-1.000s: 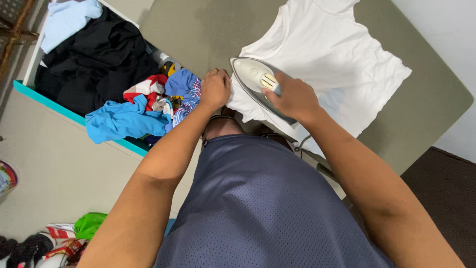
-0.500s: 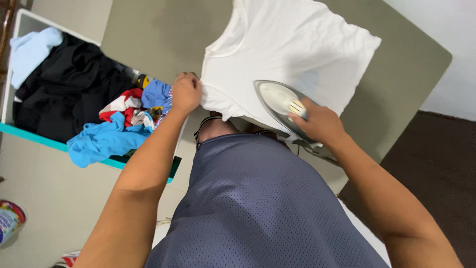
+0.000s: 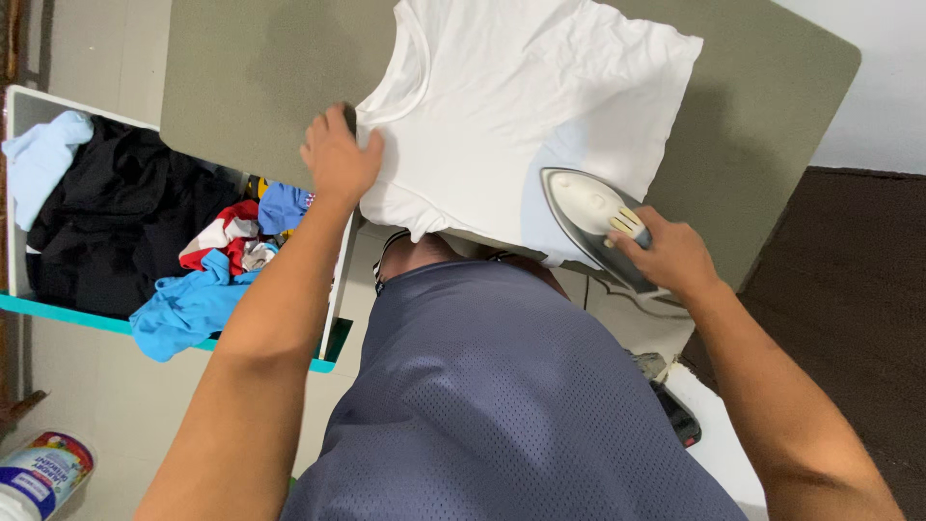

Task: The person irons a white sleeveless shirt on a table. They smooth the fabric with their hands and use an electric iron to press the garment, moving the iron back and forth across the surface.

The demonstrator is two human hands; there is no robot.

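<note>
**Iron at the hem, shirt pinned at the shoulder**

I see my right hand [image 3: 670, 256] wrapped around the handle of the white clothes iron [image 3: 593, 217], its soleplate flat on the near right corner of the white T-shirt [image 3: 521, 106]; the shirt lies spread on the olive-green ironing table [image 3: 762, 116], collar to the left. My left hand [image 3: 338, 159] presses palm-down with fingers loosely spread on the shoulder edge beside the neckline, gripping nothing, which I judge keeps the cloth taut and flat against the iron's pull. A teal-rimmed bin [image 3: 58, 314] of mixed clothes stands at left, within reach; a detergent bottle [image 3: 39, 473] lies on the floor.
</note>
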